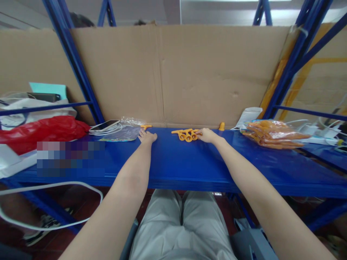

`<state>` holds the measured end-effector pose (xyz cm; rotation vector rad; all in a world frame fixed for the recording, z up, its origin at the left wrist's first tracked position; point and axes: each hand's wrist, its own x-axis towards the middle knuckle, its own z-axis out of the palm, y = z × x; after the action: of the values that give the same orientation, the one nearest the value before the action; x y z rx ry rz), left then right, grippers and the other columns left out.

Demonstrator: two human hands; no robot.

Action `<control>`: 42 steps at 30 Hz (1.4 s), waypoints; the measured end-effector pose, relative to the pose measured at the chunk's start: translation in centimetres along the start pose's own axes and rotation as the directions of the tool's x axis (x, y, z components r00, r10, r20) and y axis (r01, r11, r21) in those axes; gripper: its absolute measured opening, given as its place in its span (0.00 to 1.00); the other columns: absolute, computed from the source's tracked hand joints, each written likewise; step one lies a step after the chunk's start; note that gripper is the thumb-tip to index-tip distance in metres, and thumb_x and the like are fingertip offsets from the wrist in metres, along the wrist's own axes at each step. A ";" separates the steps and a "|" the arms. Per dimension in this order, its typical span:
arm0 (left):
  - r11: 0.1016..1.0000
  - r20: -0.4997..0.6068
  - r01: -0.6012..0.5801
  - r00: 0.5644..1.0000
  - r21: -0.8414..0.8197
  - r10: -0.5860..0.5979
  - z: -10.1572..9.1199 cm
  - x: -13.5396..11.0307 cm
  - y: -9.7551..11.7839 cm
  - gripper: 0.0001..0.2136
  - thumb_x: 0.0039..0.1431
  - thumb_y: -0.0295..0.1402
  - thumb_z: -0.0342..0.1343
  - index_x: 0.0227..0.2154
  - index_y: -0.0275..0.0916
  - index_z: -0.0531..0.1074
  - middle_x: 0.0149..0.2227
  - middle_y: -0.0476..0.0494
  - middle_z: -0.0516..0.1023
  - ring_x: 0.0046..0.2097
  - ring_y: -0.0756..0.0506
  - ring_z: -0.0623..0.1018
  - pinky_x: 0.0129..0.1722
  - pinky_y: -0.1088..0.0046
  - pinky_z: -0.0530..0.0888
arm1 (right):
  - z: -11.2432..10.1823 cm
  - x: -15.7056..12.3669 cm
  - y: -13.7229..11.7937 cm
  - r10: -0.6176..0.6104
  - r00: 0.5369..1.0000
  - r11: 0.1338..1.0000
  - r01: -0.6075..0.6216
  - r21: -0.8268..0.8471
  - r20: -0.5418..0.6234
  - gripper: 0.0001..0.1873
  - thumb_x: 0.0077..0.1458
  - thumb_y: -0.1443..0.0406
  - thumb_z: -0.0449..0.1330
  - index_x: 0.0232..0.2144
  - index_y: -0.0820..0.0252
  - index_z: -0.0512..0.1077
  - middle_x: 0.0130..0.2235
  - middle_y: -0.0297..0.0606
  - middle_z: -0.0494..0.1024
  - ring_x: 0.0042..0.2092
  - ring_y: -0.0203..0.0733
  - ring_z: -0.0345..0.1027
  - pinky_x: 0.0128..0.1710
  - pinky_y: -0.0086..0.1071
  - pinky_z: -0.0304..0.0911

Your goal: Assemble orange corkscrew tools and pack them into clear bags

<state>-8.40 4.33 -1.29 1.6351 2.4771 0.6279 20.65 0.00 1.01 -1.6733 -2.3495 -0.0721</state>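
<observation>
On the blue shelf (189, 166), my right hand (207, 135) is closed on the right end of an orange plastic part with round rings (185, 134). My left hand (147, 137) rests on the shelf, fingers stretched toward a small orange piece (146, 126) beside a clear plastic bag (121, 131). The fingertips nearly touch that piece. Another small orange piece (222, 126) stands upright at the back, right of my right hand.
A clear bag full of orange parts (273, 133) lies to the right, with white cables and chargers (311, 130) beyond. A phone with a white cable (105, 125) and a red bag (40, 131) lie left. Cardboard (173, 72) backs the shelf; blue uprights (76, 61) flank it.
</observation>
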 end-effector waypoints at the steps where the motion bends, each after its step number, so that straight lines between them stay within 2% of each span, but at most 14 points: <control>1: 1.000 0.000 -0.005 1.000 0.001 0.005 -0.1 0.0 -0.1 0.33 0.61 0.39 0.45 0.66 0.22 0.54 0.71 0.25 0.45 0.71 0.35 0.46 0.69 0.56 0.50 | 0.0 0.0 0.0 -0.005 1.000 1.000 0.005 0.004 0.001 0.19 0.59 0.68 0.54 0.50 0.57 0.78 0.52 0.40 0.78 0.55 0.45 0.72 0.54 0.30 0.65; 6: 0.997 -0.006 -0.068 0.998 0.033 0.068 -0.5 -0.2 -0.1 0.28 0.62 0.36 0.45 0.63 0.26 0.61 0.67 0.25 0.59 0.69 0.33 0.57 0.67 0.51 0.55 | 0.2 0.1 0.1 0.012 1.000 1.000 -0.013 -0.018 -0.011 0.21 0.58 0.69 0.55 0.51 0.55 0.78 0.52 0.38 0.79 0.55 0.45 0.72 0.53 0.30 0.65; 10: 0.986 -0.017 -0.127 0.991 0.112 0.129 -0.4 -0.6 0.0 0.25 0.62 0.33 0.44 0.60 0.28 0.67 0.65 0.27 0.62 0.66 0.33 0.63 0.64 0.51 0.61 | 0.3 0.1 0.3 -0.008 1.000 1.000 0.008 0.001 -0.004 0.21 0.58 0.69 0.54 0.52 0.54 0.77 0.51 0.36 0.79 0.53 0.44 0.74 0.53 0.30 0.65; 14: 0.961 0.013 -0.192 0.981 0.196 0.194 -0.4 -0.7 0.6 0.23 0.63 0.31 0.44 0.58 0.27 0.69 0.62 0.25 0.66 0.62 0.34 0.69 0.60 0.57 0.68 | 0.2 0.1 0.4 -0.011 1.000 1.000 0.011 0.005 -0.004 0.21 0.58 0.69 0.55 0.51 0.54 0.77 0.52 0.37 0.79 0.53 0.44 0.73 0.53 0.30 0.65; 18: 0.916 0.045 -0.319 0.947 0.243 0.318 -0.4 -1.0 1.7 0.21 0.62 0.29 0.45 0.54 0.26 0.72 0.59 0.26 0.71 0.59 0.37 0.73 0.56 0.68 0.70 | 0.2 0.1 0.4 -0.011 1.000 1.000 0.011 0.010 -0.003 0.20 0.58 0.69 0.55 0.50 0.54 0.78 0.51 0.37 0.79 0.52 0.44 0.74 0.52 0.29 0.65; 22: 0.864 0.078 -0.440 0.897 0.246 0.434 -0.5 -1.9 3.3 0.19 0.61 0.29 0.47 0.49 0.26 0.76 0.52 0.27 0.77 0.57 0.38 0.75 0.54 0.72 0.70 | 0.3 0.2 0.3 -0.003 1.000 1.000 0.003 0.006 -0.001 0.20 0.58 0.69 0.55 0.50 0.55 0.78 0.52 0.37 0.79 0.54 0.45 0.73 0.53 0.30 0.64; 25: 0.838 0.133 -0.518 0.855 0.172 0.502 -0.6 -2.7 4.4 0.17 0.61 0.31 0.49 0.45 0.32 0.80 0.47 0.33 0.81 0.51 0.42 0.79 0.49 0.77 0.72 | 0.3 0.2 0.2 0.006 1.000 1.000 -0.006 -0.014 0.006 0.20 0.59 0.69 0.54 0.51 0.58 0.77 0.53 0.39 0.78 0.55 0.46 0.72 0.54 0.31 0.64; 28: 0.772 0.180 -0.636 0.759 0.003 0.625 -0.6 -3.3 5.3 0.15 0.60 0.33 0.51 0.41 0.32 0.81 0.39 0.38 0.83 0.42 0.44 0.81 0.42 0.77 0.74 | 0.2 0.2 0.1 -0.008 1.000 1.000 0.008 -0.021 0.006 0.20 0.59 0.69 0.54 0.50 0.57 0.78 0.52 0.38 0.79 0.54 0.46 0.73 0.54 0.30 0.64; 30: 0.707 0.127 -0.702 0.697 -0.080 0.706 -0.7 -3.5 5.6 0.15 0.60 0.31 0.50 0.41 0.33 0.81 0.40 0.39 0.83 0.42 0.44 0.81 0.44 0.75 0.74 | 0.1 0.2 0.1 -0.017 1.000 0.999 0.017 -0.027 0.004 0.20 0.58 0.70 0.54 0.50 0.56 0.78 0.52 0.38 0.79 0.54 0.46 0.73 0.53 0.30 0.65; 31: 0.687 0.083 -0.721 0.682 -0.088 0.726 -0.7 -3.6 5.7 0.15 0.60 0.29 0.49 0.42 0.34 0.81 0.42 0.40 0.83 0.44 0.45 0.80 0.46 0.74 0.74 | 0.1 0.2 0.1 -0.019 1.000 0.999 0.020 -0.030 0.006 0.20 0.58 0.70 0.54 0.49 0.57 0.78 0.52 0.38 0.79 0.54 0.46 0.72 0.54 0.30 0.64; 33: 0.693 0.007 -0.719 0.694 -0.048 0.720 -0.7 -3.5 5.6 0.17 0.60 0.26 0.48 0.45 0.37 0.80 0.48 0.41 0.81 0.51 0.44 0.78 0.53 0.72 0.72 | 0.0 0.1 0.1 -0.022 1.000 0.999 0.022 -0.031 0.007 0.20 0.58 0.70 0.54 0.49 0.57 0.79 0.52 0.38 0.79 0.55 0.46 0.72 0.54 0.31 0.64; 36: 0.778 -0.007 -0.626 0.779 0.055 0.627 -0.7 -3.2 5.0 0.20 0.60 0.25 0.48 0.52 0.40 0.76 0.58 0.40 0.74 0.59 0.41 0.72 0.58 0.67 0.69 | 0.1 0.1 0.1 -0.025 1.000 0.999 0.025 -0.028 0.005 0.20 0.58 0.70 0.54 0.49 0.56 0.79 0.51 0.37 0.79 0.54 0.46 0.73 0.53 0.30 0.65; 39: 0.851 0.106 -0.508 0.861 0.134 0.498 -0.4 -2.8 4.2 0.23 0.59 0.28 0.51 0.57 0.43 0.71 0.62 0.38 0.69 0.62 0.36 0.70 0.59 0.59 0.69 | 0.1 0.2 0.1 -0.018 1.000 1.000 0.019 -0.022 0.009 0.20 0.58 0.70 0.54 0.49 0.57 0.78 0.51 0.38 0.79 0.54 0.45 0.73 0.53 0.30 0.65; 42: 0.838 0.239 -0.511 0.852 0.189 0.466 0.0 -2.3 3.7 0.22 0.60 0.29 0.50 0.57 0.43 0.71 0.62 0.39 0.69 0.61 0.37 0.71 0.59 0.61 0.69 | 0.2 0.2 0.1 -0.007 1.000 1.000 0.007 -0.012 0.009 0.21 0.58 0.70 0.54 0.51 0.58 0.77 0.52 0.39 0.78 0.55 0.45 0.72 0.54 0.30 0.64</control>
<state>-4.32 3.49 -0.12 2.3396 2.0669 0.1899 20.66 0.22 0.90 -1.6740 -2.3661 -0.0812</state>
